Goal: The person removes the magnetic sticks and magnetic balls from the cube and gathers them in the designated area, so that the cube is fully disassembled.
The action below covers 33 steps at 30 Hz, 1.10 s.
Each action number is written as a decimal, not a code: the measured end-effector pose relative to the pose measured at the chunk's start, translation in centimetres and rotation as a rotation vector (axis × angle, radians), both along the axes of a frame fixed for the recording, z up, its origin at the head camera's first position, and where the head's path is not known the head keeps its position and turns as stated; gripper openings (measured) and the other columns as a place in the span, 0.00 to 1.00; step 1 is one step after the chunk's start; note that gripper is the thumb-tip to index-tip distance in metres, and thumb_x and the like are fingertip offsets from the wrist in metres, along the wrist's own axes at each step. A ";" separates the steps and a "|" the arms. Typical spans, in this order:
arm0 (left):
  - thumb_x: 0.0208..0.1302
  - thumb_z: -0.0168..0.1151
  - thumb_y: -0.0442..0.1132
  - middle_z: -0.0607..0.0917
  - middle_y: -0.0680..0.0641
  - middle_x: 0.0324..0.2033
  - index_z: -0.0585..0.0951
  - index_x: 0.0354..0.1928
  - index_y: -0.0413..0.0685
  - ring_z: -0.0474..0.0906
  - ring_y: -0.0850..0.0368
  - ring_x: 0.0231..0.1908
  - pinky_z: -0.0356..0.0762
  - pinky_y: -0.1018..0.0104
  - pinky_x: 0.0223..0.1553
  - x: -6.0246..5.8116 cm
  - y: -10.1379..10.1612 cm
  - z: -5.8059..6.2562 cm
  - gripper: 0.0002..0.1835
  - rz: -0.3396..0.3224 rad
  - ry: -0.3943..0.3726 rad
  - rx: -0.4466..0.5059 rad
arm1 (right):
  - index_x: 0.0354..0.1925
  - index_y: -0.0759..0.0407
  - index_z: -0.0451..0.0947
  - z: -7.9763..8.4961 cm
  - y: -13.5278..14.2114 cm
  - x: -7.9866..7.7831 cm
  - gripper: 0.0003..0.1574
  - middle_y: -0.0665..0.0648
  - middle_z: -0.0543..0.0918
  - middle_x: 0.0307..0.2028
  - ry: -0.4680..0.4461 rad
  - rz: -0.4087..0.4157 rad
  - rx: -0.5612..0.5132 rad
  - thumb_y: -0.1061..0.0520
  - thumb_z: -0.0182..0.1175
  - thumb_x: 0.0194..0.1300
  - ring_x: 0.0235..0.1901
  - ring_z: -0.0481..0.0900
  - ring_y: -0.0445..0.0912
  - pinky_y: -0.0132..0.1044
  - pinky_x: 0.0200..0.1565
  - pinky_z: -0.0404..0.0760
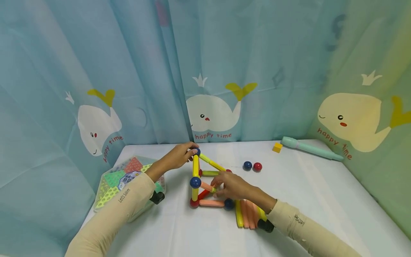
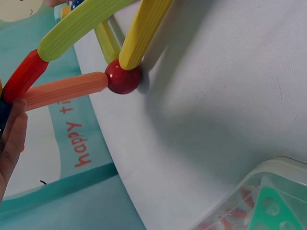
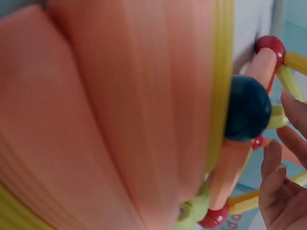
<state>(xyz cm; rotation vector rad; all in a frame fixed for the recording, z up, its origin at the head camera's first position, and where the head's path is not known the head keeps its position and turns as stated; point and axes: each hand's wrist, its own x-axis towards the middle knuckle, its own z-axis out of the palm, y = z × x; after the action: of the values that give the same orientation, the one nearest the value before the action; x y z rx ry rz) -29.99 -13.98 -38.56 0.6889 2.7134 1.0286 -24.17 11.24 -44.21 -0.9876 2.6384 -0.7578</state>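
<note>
A frame of magnetic sticks and balls stands mid-table. My left hand (image 1: 179, 156) pinches the blue ball (image 1: 197, 151) at its far top corner; in the left wrist view its fingertips are beside a salmon stick (image 2: 67, 90). My right hand (image 1: 233, 186) reaches into the frame's right side, thumb and fingers around a yellow-green stick (image 1: 214, 190). Nearer me are another blue ball (image 1: 195, 182) on a yellow upright, a red ball (image 1: 194, 203) at its foot, and a salmon stick (image 1: 212, 203) leading to a blue ball (image 1: 229, 204).
Salmon and yellow sticks (image 1: 246, 214) lie side by side below my right wrist. A clear box (image 1: 162, 178) of coloured pieces stands left. Beyond the frame lie a loose blue ball (image 1: 247, 165), a red ball (image 1: 258, 167), a yellow cube (image 1: 277, 147) and a mint pen-shaped thing (image 1: 311, 148). A curtain (image 1: 276, 71) hangs behind.
</note>
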 end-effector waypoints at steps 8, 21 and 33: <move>0.79 0.51 0.43 0.84 0.42 0.49 0.75 0.63 0.43 0.85 0.44 0.45 0.85 0.62 0.46 0.0 0.1 0.1 0.18 -0.001 -0.001 0.005 | 0.46 0.53 0.88 -0.8 -0.2 -0.2 0.16 0.48 0.83 0.39 -0.006 0.028 -0.021 0.55 0.74 0.58 0.40 0.77 0.47 0.30 0.37 0.77; 0.79 0.50 0.43 0.84 0.43 0.49 0.75 0.63 0.44 0.85 0.48 0.43 0.86 0.62 0.46 -0.1 0.0 -0.1 0.18 -0.007 0.002 0.005 | 0.43 0.48 0.88 0.0 1.5 -1.1 0.09 0.46 0.80 0.41 0.033 0.025 0.003 0.55 0.72 0.62 0.40 0.77 0.42 0.35 0.46 0.81; 0.79 0.50 0.42 0.84 0.43 0.49 0.75 0.62 0.45 0.84 0.57 0.40 0.85 0.63 0.47 -0.1 0.0 -0.2 0.17 -0.002 0.008 -0.005 | 0.56 0.52 0.79 0.0 4.0 -1.4 0.15 0.59 0.83 0.49 -0.200 0.198 -0.140 0.60 0.57 0.73 0.45 0.76 0.42 0.34 0.51 0.79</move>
<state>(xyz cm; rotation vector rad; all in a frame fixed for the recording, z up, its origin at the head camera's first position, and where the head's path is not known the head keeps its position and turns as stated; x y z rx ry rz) -30.09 -13.93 -38.75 0.6964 2.7203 1.0211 -25.59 15.20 -44.20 -1.1248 2.3046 -0.9494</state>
